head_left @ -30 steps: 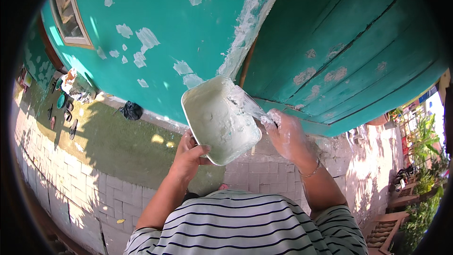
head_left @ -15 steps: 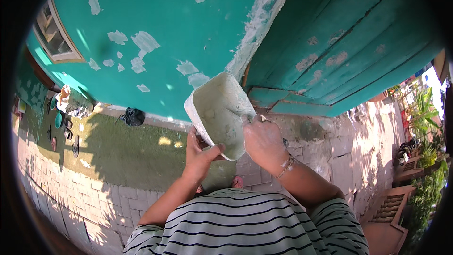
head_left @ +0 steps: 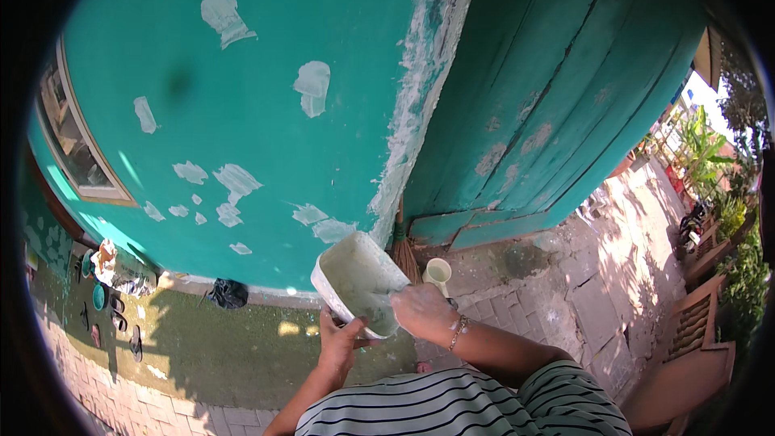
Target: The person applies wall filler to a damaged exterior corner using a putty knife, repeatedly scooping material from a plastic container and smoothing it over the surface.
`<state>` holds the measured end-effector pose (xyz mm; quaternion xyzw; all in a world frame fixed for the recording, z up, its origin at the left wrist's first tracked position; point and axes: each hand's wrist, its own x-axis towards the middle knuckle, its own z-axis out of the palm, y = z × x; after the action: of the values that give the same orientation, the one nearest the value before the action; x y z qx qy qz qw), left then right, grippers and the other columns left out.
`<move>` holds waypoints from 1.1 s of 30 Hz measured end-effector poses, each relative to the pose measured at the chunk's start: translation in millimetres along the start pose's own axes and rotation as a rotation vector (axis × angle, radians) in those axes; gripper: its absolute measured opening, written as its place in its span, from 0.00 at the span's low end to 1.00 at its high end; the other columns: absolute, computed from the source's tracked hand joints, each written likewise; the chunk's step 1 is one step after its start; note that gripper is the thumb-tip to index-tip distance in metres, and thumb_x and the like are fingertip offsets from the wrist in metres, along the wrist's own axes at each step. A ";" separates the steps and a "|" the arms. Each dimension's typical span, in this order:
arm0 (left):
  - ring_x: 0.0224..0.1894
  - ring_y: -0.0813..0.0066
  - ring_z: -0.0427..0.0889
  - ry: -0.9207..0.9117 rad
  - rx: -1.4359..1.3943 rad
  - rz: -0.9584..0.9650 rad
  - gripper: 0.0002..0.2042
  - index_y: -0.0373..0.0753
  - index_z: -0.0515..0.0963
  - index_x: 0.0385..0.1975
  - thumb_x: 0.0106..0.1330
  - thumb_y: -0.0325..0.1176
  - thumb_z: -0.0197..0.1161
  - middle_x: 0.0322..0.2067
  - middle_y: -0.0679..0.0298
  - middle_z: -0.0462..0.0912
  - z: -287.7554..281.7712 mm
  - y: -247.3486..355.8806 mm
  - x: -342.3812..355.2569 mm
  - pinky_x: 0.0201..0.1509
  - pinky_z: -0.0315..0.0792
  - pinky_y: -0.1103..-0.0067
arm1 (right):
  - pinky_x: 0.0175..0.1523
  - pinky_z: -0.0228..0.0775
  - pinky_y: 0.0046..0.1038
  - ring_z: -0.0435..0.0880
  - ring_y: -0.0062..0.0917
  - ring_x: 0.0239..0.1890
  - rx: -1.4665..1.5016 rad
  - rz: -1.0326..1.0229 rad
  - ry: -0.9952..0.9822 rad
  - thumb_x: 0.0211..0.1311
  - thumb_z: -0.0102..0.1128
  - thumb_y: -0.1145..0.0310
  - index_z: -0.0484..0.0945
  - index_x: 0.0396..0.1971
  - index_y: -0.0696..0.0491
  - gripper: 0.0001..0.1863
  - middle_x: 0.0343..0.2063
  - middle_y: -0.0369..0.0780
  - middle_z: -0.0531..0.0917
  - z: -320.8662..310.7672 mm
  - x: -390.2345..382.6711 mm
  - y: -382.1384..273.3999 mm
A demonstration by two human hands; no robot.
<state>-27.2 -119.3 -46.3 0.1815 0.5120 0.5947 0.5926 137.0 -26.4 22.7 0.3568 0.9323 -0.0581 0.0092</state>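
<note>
My left hand (head_left: 339, 343) grips a white rectangular tub (head_left: 331, 270) from its lower left, thumb at the near rim, with pale putty smeared inside. My putty-dusted right hand (head_left: 424, 311) is closed on a scraper (head_left: 379, 299), whose blade is down in the tub; the handle is mostly hidden under the fingers. Just beyond the tub stands a turquoise wall (head_left: 266, 113) with white filler patches (head_left: 232, 20) and a rough white strip (head_left: 412, 129) along its corner.
A broom (head_left: 404, 254) leans in the corner beside a cream container (head_left: 437, 273). A darker panelled turquoise surface (head_left: 581, 113) is at right. Sandals (head_left: 137, 343) and a black bag (head_left: 230, 293) lie on the ground leftward. A wooden bench (head_left: 690, 339) stands at lower right.
The view has tilted up the wall, so tub and hands sit lower. My right hand moved from the tub's right edge in over it with the scraper. The cream container came into view.
</note>
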 end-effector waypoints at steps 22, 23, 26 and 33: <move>0.62 0.47 0.71 0.062 -0.306 0.025 0.30 0.36 0.65 0.65 0.73 0.54 0.50 0.62 0.51 0.70 -97.3 -20.7 49.9 0.61 0.69 0.47 | 0.42 0.76 0.27 0.78 0.23 0.37 1.327 -0.497 0.779 0.62 0.51 0.82 0.67 0.64 0.65 0.27 0.42 0.42 0.80 -302.3 26.0 165.1; 0.62 0.48 0.71 0.015 -0.333 0.070 0.30 0.37 0.65 0.66 0.74 0.54 0.50 0.63 0.51 0.70 -92.9 -20.4 56.0 0.61 0.69 0.46 | 0.43 0.76 0.25 0.76 0.20 0.38 1.071 -0.534 0.999 0.63 0.52 0.83 0.67 0.65 0.63 0.28 0.43 0.40 0.79 -334.5 28.1 175.9; 0.63 0.48 0.69 0.160 -0.407 0.156 0.31 0.41 0.61 0.68 0.73 0.55 0.51 0.64 0.51 0.68 -91.2 -31.3 59.4 0.60 0.68 0.42 | 0.47 0.72 0.23 0.77 0.21 0.41 0.153 -0.469 1.480 0.67 0.52 0.80 0.70 0.65 0.60 0.25 0.47 0.38 0.78 -438.9 59.6 195.6; 0.57 0.50 0.69 0.335 -0.624 0.188 0.36 0.41 0.62 0.63 0.60 0.54 0.65 0.56 0.51 0.65 -72.9 -40.4 67.1 0.57 0.72 0.46 | 0.48 0.72 0.40 0.77 0.45 0.39 -0.806 -0.479 1.817 0.62 0.51 0.76 0.78 0.52 0.55 0.18 0.35 0.51 0.75 -655.1 115.1 205.8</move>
<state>-81.7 -97.4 -135.7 -0.0615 0.3772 0.7955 0.4702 204.3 277.3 645.6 0.0405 0.5838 0.5522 -0.5939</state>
